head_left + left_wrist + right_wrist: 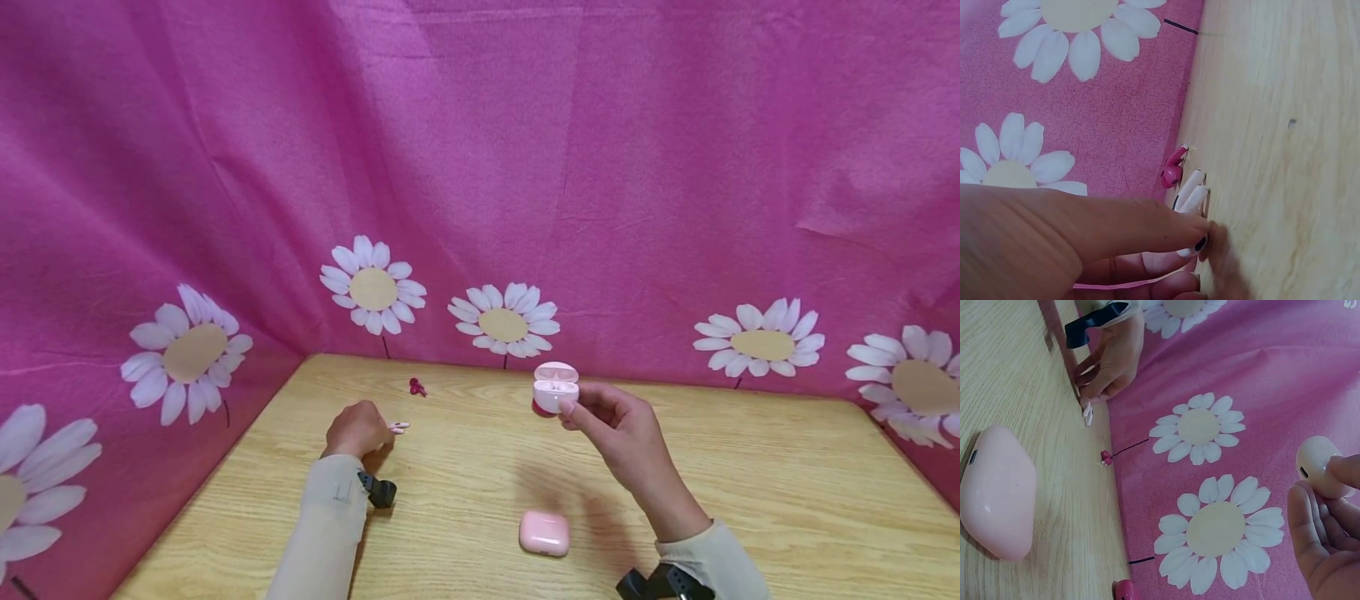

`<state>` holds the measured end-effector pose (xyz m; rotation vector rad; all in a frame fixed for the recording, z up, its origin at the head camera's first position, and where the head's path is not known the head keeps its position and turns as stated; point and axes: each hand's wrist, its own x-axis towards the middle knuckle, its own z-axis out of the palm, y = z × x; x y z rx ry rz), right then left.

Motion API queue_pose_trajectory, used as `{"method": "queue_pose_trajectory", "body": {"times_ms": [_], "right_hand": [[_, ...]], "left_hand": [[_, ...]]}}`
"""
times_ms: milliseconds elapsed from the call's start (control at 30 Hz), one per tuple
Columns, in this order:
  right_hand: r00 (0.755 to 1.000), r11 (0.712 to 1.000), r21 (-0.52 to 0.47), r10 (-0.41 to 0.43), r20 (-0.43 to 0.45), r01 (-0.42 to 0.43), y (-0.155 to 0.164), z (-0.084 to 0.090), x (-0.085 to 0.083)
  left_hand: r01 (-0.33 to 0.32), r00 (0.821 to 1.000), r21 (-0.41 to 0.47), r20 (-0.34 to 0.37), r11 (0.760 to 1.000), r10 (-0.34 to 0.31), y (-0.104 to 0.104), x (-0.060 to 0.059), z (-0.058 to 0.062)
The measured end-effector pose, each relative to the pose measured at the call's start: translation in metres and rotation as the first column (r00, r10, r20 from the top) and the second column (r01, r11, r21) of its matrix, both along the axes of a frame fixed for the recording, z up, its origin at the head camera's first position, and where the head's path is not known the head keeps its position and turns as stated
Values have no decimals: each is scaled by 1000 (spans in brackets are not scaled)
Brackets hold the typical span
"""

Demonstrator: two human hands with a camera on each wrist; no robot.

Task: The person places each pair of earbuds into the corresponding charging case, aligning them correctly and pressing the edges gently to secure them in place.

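Note:
On the left of the table, my left hand pinches a pair of pale pink earbuds between thumb and fingers. Their stems stick out beyond the fingertips, close to the wood. Raised above the table, my right hand grips a pale pink earbud case with its lid up. The right wrist view shows that case from outside, with a dark port on it. Just past the left hand lie magenta earbuds. The fingers hide part of the pale earbuds.
A closed pink case lies on the wooden table near the front. Behind the held case, partly hidden, is a magenta case. A magenta cloth with daisies hangs along the table's back and sides.

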<state>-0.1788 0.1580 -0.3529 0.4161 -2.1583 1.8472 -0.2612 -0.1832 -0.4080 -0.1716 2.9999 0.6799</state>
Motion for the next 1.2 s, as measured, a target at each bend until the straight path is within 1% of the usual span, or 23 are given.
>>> {"method": "queue_pose_trajectory", "body": {"times_ms": [133,267,433,533,633,667,800,867,1000,1067,1200], "right_hand": [[1000,1000,3,-1,6,1,0,0,0],[1000,1000,0,0,1,0,1,-1,1],[1000,1000,-8,9,0,-9,-1,-3,1],[1000,1000,-1,9,-1,-9,-1,-3,2],[1000,1000,7,6,1,-6,0,-2,2],[1000,1000,13,5,0,-5,0,-1,1],[1000,999,31,-9,4,9,3,2,-1],[1000,999,37,-15,3,15,4,3,-2],[1000,999,31,-10,4,9,4,3,-2],[1000,1000,24,-3,8,3,3,2,-1],[1000,1000,18,2,12,-2,1,1,2]], "left_hand": [[-2,1000,-14,14,1000,2,0,-1,-1],[5,1000,-9,16,1000,-5,-2,-1,-1],[28,1000,-2,12,1000,-28,-5,3,1],[34,999,28,25,999,-35,-4,5,4],[30,999,101,30,994,-34,0,7,11],[33,999,123,22,992,-36,2,7,13],[72,997,193,-47,979,-64,9,6,22],[95,993,204,-88,974,-78,12,5,25],[119,987,236,-136,965,-88,16,4,30],[135,982,247,-166,960,-95,18,5,32],[171,971,291,-211,941,-112,22,8,37]]}}
